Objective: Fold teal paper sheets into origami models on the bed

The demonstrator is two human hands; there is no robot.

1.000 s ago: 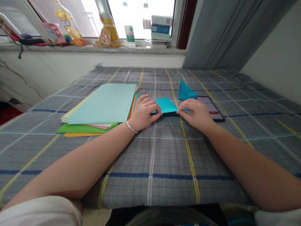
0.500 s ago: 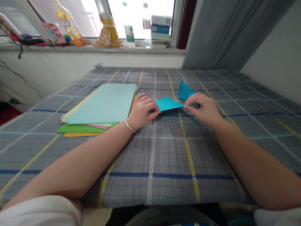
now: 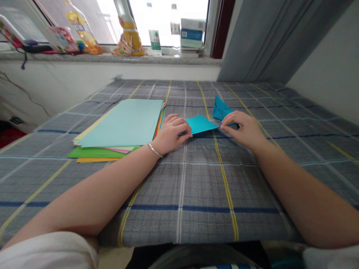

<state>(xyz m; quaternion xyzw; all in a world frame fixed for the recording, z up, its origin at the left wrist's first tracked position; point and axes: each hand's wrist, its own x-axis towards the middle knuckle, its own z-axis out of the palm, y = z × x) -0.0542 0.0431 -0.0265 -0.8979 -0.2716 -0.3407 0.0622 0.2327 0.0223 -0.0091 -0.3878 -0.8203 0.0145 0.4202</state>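
A folded sheet of blue paper (image 3: 200, 124) is stretched between my two hands, just above or on the checked cloth. My left hand (image 3: 175, 130), with a silver bangle at the wrist, pinches its left corner between thumb and forefinger. At the opposite corner, the thumb and fingertips of my right hand (image 3: 240, 129) close on the paper. Behind my right hand lies a second folded blue paper piece (image 3: 221, 108), its lower right part hidden by the fingers. Parts of the held paper's left side are covered by my left fingers.
Left of my hands lies a stack of coloured paper (image 3: 126, 123), pale blue on top, with green and orange edges below. A grey checked cloth (image 3: 202, 186) covers the table. Bottles, a tube (image 3: 155, 42) and stacked boxes (image 3: 192, 35) stand on the windowsill (image 3: 103, 57).
My right hand has moved right and slightly away from me, drawing the paper's right corner out into a longer point. It now covers the phone. My left hand has barely shifted.
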